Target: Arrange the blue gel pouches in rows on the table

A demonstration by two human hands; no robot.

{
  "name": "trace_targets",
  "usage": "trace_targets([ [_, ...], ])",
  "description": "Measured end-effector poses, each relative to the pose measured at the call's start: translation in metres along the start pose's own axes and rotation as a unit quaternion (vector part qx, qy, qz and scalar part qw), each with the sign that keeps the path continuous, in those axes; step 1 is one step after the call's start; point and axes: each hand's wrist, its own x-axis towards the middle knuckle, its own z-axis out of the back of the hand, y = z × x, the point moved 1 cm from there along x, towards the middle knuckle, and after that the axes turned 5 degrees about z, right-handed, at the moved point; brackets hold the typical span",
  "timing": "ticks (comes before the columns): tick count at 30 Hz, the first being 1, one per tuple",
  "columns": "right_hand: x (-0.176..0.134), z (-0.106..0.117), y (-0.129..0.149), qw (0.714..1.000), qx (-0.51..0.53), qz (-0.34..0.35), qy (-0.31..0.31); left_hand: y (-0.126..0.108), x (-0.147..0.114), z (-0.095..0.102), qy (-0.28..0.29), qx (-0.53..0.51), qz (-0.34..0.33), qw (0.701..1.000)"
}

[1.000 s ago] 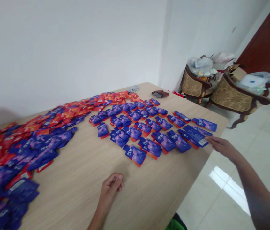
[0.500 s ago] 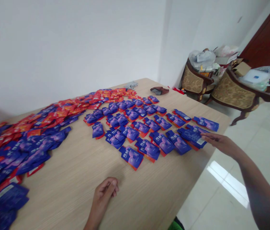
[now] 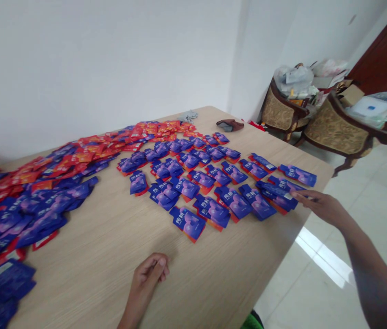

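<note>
My right hand (image 3: 319,206) pinches the edge of a purple sachet (image 3: 278,195) with a white label patch, at the right end of the front rows. The sachet lies partly over others, with red edges showing beneath it. Another purple sachet (image 3: 298,175) lies just behind. My left hand (image 3: 151,270) rests on the table with its fingers loosely curled in and the thumb over them; nothing shows in it. Closest to it is a purple sachet (image 3: 189,223) on an orange-red one, at the front of the spread rows.
A long heap of red sachets (image 3: 83,156) and purple sachets (image 3: 47,208) runs along the wall side of the wooden table (image 3: 111,256). A grey cloth (image 3: 189,116) and a brown-grey item (image 3: 230,124) lie at the far end. Loaded armchairs (image 3: 339,128) stand beyond the right edge.
The view has shifted slightly. My right hand still pinches the purple sachet, whose back label shows less, while a printed front shows behind it. My left hand stays in place.
</note>
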Motion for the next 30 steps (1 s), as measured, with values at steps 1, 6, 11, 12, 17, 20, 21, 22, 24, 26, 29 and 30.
trace_targets([
  [1, 0.0, 0.0, 0.001, 1.0, -0.014, 0.007, 0.022, 0.0, 0.0, 0.0, 0.001, -0.002, 0.001, 1.0],
  [6, 0.0, -0.001, 0.012, 0.998, -0.062, 0.018, 0.026, 0.001, 0.0, 0.001, 0.007, -0.001, 0.002, 1.0],
  [11, 0.002, -0.001, 0.022, 0.994, -0.072, 0.051, 0.057, 0.002, 0.0, 0.001, 0.006, 0.005, 0.002, 1.0],
  [12, 0.003, -0.001, 0.024, 0.993, -0.076, 0.059, 0.064, 0.002, 0.0, 0.001, 0.006, 0.005, 0.002, 1.0],
  [17, 0.007, 0.003, 0.032, 0.99, -0.082, 0.076, 0.088, -0.001, 0.0, 0.0, 0.007, 0.004, 0.001, 1.0],
  [20, 0.009, 0.005, 0.034, 0.989, -0.08, 0.071, 0.102, -0.002, -0.001, -0.001, 0.001, 0.008, -0.002, 1.0],
  [21, 0.01, 0.005, 0.035, 0.989, -0.079, 0.07, 0.105, -0.003, -0.001, -0.001, -0.002, 0.01, -0.003, 1.0],
  [22, 0.01, 0.005, 0.035, 0.989, -0.079, 0.069, 0.106, -0.003, -0.001, -0.001, -0.004, 0.011, -0.004, 1.0],
  [24, 0.009, 0.005, 0.038, 0.99, -0.075, 0.07, 0.1, -0.003, -0.001, -0.001, -0.006, 0.013, -0.006, 1.0],
  [26, 0.008, 0.005, 0.041, 0.99, -0.074, 0.073, 0.092, -0.002, -0.001, -0.001, -0.006, 0.013, -0.008, 1.0],
  [29, 0.004, 0.004, 0.043, 0.994, -0.067, 0.064, 0.055, -0.002, -0.001, -0.001, -0.004, 0.01, -0.006, 1.0],
  [30, 0.003, 0.004, 0.043, 0.997, -0.059, 0.053, 0.021, -0.003, -0.001, -0.001, -0.005, 0.01, -0.005, 1.0],
])
